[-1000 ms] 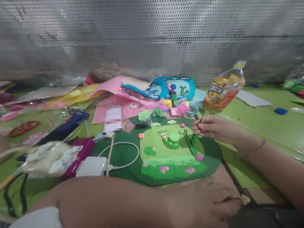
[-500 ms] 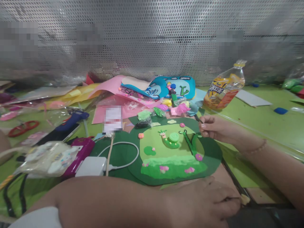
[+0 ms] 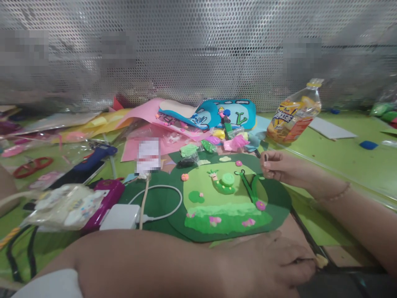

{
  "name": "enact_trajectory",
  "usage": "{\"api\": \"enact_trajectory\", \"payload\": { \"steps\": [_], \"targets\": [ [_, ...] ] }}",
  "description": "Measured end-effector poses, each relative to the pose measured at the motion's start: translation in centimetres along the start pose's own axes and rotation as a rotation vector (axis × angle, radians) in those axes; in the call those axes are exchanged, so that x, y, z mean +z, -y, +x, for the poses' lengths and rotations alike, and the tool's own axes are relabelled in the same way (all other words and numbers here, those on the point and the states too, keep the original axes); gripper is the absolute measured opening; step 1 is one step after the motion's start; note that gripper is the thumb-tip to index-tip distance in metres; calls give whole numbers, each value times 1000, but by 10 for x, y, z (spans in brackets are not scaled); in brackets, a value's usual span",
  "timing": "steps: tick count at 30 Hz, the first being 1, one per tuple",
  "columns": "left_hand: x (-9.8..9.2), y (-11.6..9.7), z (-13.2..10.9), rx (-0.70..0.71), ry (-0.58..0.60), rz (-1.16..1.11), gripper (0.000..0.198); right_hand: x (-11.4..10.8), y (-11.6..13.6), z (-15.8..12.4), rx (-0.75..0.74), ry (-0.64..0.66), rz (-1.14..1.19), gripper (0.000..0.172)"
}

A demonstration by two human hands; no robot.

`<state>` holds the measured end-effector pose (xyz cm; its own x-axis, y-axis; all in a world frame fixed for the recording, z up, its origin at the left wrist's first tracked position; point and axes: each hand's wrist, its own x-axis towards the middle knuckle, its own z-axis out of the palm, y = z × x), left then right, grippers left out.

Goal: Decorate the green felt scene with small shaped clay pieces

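A dark green scalloped board (image 3: 281,203) lies before me, with a light green panel bearing a clay snail (image 3: 228,180), a green clay plant (image 3: 249,186) with black curls, and small clay flowers (image 3: 260,205). Over the board's right edge, my right hand (image 3: 281,167) is closed in a pinch on a small dark piece (image 3: 266,158), which looks like black clay. My left hand (image 3: 273,260) rests below the board at the table's near edge, fingers curled. A pale yellow lump (image 3: 321,260) shows at its fingertips, its exact kind unclear.
Behind the board lie bagged clay lumps (image 3: 236,142) and a blue decorated board (image 3: 245,108). A drink bottle (image 3: 293,114) stands at the back right. On the left are a white adapter (image 3: 120,217) with cable, a glue gun (image 3: 96,159) and red-handled scissors (image 3: 32,167).
My right hand's fingers have drawn inward, so the dark piece that stuck out to the left now sits close against the fingertips. The left hand stays almost still.
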<state>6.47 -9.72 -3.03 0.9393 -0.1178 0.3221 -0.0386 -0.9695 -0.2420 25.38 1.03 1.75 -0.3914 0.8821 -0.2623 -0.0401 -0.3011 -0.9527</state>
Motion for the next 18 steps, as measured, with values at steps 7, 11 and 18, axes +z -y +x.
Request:
{"api": "enact_trajectory", "payload": {
  "steps": [7,11,18],
  "targets": [
    [1,0,1,-3,8,4,31,0,0,1,-4,-34,71,14],
    [1,-1,1,-12,16,11,31,0,1,1,-4,-27,106,12],
    [-1,0,1,-19,1,25,34,-1,-1,2,-15,-8,95,11]
  ]
}}
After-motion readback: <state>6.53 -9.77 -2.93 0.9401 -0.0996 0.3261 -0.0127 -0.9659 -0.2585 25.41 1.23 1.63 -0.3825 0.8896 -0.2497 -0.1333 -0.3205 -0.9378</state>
